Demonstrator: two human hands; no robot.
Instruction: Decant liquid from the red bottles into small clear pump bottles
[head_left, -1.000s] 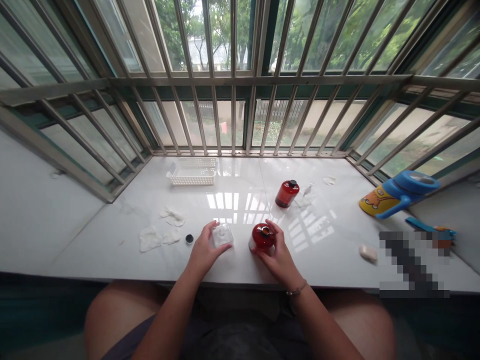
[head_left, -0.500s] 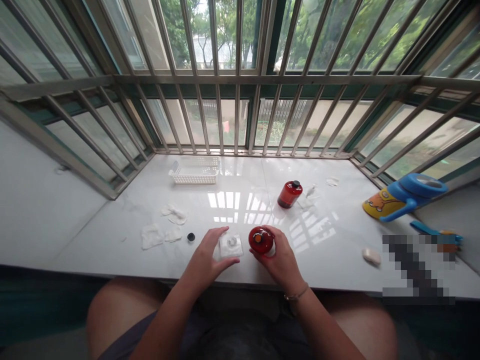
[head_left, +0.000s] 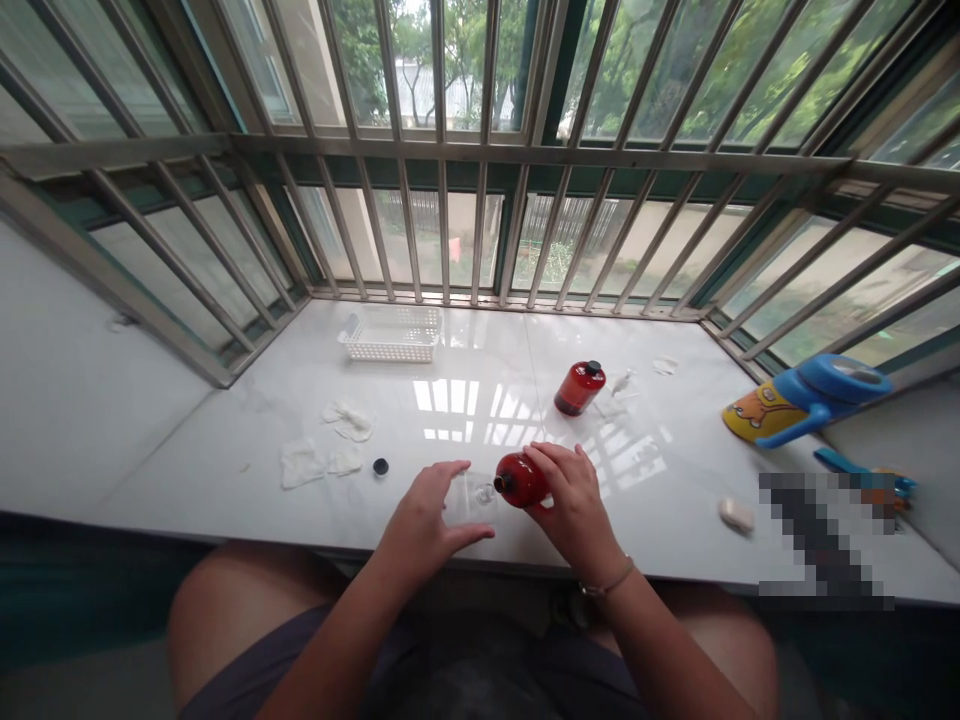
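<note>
My right hand [head_left: 568, 492] is wrapped round a red bottle [head_left: 523, 480] with its cap off. The bottle is tilted, its dark mouth pointing left. Just under the mouth stands a small clear container [head_left: 483, 492] whose shape is hard to make out. Beside that container, my left hand [head_left: 427, 515] is held with thumb and fingers apart and nothing clearly gripped. A black cap [head_left: 381, 467] lies left of my left hand. A second red bottle [head_left: 580, 388] with a black cap stands farther back on the white counter [head_left: 285, 540].
A white perforated basket [head_left: 390, 350] stands near the barred window. Crumpled white tissues [head_left: 304, 464] lie on the left. Toward the right are a blue and yellow cup [head_left: 806, 400], a pale soap-like block [head_left: 736, 515], a blue-handled item [head_left: 847, 462] and a blurred-out patch.
My right hand has tipped the red bottle from nearly upright to leaning left, its mouth now by the clear container. My left hand has shifted slightly right, still spread.
</note>
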